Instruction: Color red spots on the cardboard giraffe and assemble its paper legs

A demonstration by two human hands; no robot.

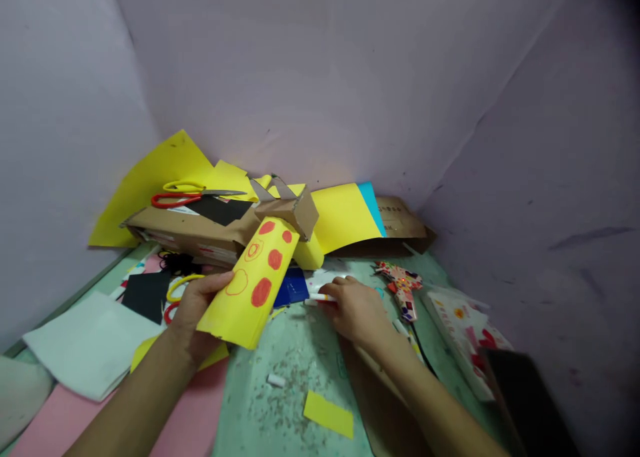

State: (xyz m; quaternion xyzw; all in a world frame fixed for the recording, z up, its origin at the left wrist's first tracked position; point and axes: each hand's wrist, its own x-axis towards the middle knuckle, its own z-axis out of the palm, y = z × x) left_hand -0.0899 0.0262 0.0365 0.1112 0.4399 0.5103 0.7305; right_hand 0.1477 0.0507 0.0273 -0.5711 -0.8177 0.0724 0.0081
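Note:
My left hand [194, 310] is wrapped round a yellow paper tube [260, 270] tilted up and away from me. Red filled spots and red outlined circles mark its side. At its upper end sits a small cardboard box [300, 214] with pointed grey-brown pieces on top. To the right, my right hand [357, 307] has its fingers closed on a white marker [323, 298], apart from the tube. A blue piece [293, 288] lies behind, between the tube and the marker. On the table in front is a small white cap-like piece [276, 380].
Scissors [187, 194] rest on a cardboard box [193, 234] at the back. A patterned glue gun [401, 287] and a printed plastic packet [467, 337] lie at right. White sheets [95, 344], pink paper [195, 410] and a yellow scrap [329, 414] are on the green table [260, 424].

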